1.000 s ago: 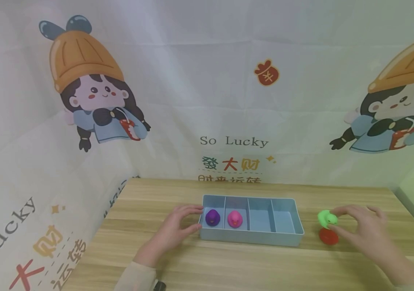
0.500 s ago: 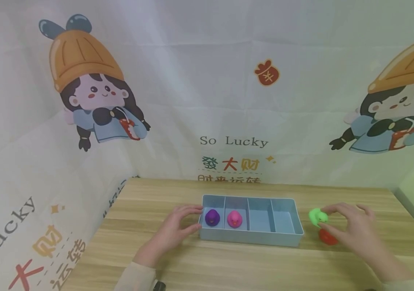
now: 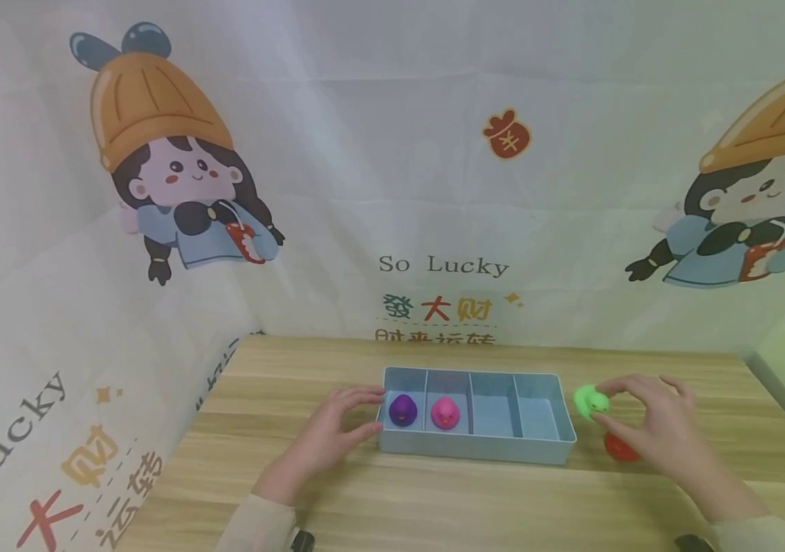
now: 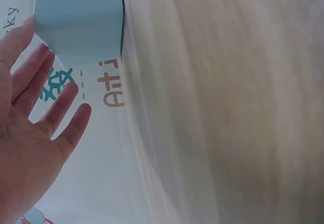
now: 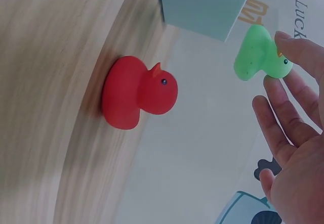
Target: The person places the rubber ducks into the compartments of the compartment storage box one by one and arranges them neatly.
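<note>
In the head view a blue-grey four-part box (image 3: 475, 451) stands on the table, a purple toy duck (image 3: 402, 411) in its leftmost compartment and a pink toy duck (image 3: 445, 412) in the one beside it. My left hand (image 3: 333, 429) touches the box's left end with thumb and fingertips, the other fingers spread straight. My right hand (image 3: 658, 418) pinches a light green toy duck (image 3: 586, 401) by the head between thumb and fingers, raised just right of the box. Beneath that hand a red toy duck (image 5: 124, 95) sits upright on the table, partly hidden in the head view.
The wood-grain table (image 3: 475, 510) runs back to a printed cloth (image 3: 337, 153) hanging behind and at both sides. The box's thin dividers separate its compartments; the two right ones show bare floors.
My right hand has moved left with the green duck, from above the red duck to close by the box's right end. The left hand and the box hold their place.
</note>
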Motion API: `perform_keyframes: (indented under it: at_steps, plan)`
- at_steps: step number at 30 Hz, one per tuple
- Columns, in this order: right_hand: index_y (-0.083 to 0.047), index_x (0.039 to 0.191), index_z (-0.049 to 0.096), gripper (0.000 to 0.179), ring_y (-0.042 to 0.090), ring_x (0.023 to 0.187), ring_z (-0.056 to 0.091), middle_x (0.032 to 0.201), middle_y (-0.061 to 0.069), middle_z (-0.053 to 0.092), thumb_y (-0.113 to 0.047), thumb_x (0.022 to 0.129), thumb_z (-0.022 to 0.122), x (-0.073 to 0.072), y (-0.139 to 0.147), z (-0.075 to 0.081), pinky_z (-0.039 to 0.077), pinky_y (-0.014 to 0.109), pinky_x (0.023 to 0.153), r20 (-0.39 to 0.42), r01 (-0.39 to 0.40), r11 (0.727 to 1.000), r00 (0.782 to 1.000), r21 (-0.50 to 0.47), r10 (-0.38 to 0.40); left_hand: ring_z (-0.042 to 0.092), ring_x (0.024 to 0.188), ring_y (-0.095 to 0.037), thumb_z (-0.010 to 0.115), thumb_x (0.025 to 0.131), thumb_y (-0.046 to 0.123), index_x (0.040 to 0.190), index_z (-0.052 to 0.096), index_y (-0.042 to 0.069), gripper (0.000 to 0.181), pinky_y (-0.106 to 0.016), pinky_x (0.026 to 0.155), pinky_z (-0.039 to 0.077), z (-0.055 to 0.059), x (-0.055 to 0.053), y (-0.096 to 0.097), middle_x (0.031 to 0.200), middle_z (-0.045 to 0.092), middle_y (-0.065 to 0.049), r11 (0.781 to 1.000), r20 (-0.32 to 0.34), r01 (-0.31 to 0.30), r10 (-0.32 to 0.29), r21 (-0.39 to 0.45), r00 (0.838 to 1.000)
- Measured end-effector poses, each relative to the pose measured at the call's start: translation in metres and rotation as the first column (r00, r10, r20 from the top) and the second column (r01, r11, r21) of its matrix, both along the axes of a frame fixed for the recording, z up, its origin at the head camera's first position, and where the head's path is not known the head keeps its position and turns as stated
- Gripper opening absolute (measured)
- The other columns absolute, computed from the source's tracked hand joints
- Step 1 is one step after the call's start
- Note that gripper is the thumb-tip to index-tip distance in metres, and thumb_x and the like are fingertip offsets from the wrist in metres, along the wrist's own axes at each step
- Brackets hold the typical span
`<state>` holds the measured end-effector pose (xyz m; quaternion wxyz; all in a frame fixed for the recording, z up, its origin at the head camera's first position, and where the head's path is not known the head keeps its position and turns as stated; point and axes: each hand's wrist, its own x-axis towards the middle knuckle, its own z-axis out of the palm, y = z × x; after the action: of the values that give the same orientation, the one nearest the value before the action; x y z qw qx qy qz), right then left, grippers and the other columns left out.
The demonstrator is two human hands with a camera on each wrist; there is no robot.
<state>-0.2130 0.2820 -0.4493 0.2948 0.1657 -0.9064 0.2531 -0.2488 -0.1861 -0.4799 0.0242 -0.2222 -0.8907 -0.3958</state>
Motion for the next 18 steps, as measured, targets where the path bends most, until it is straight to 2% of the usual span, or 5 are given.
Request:
perform_keyframes:
  at_steps: [7,18]
  plan:
    - [-0.015,0.099,0.074,0.042,0.011,0.094,0.061,0.094,0.003,0.076,-0.008,0.063,0.095,-0.002,-0.006,0.002,0.031,0.06,0.097,-0.024,-0.033,0.999,0.999,-0.003,0.033,0.051,0.14,-0.032,0.079,0.09,0.018,0.133,0.067,0.011,0.045,-0.06,0.122,0.036,0.0,0.0,0.0,0.147,0.062,-0.005,1.0,-0.006,0.0,-0.001,-0.004,1.0]
    - [-0.015,0.1,0.074,0.042,0.022,0.094,0.064,0.095,0.003,0.077,-0.008,0.063,0.095,-0.006,-0.013,0.005,0.031,0.06,0.097,-0.036,-0.045,0.999,0.998,0.004,0.045,0.051,0.139,-0.031,0.079,0.09,0.02,0.133,0.067,0.012,0.045,-0.059,0.121,0.037,-0.001,-0.001,0.0,0.146,0.062,-0.002,1.0,-0.012,0.0,0.0,-0.006,1.0]
